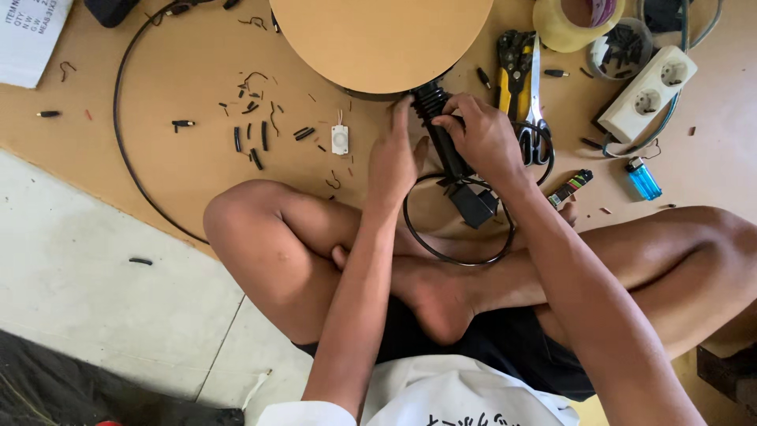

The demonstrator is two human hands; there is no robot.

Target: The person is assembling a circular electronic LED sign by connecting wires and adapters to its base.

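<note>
Tools and scraps are crowding the brown board floor (197,63) around a person sitting cross-legged: yellow-handled wire strippers (513,67) and scissors (536,118) are lying just right of the hands, with a roll of tape (561,28), a white double socket (648,91) and a blue lighter (644,180) filling the upper right of the frame, while a small white switch (340,140) and bits of black tubing (256,146) are littering the centre left. A round tan disc (382,39) is sitting at the top centre, and a black ribbed cable fitting (438,130) is running down from its lower edge to a black plug block (473,203) near the knee. The right hand (482,138) is closing around that fitting, and the left hand (392,158) is pressing against it beside the disc's rim, fingers extended. A thin black cable (118,118) is looping wide across the upper left, where the board is lying mostly open.
</note>
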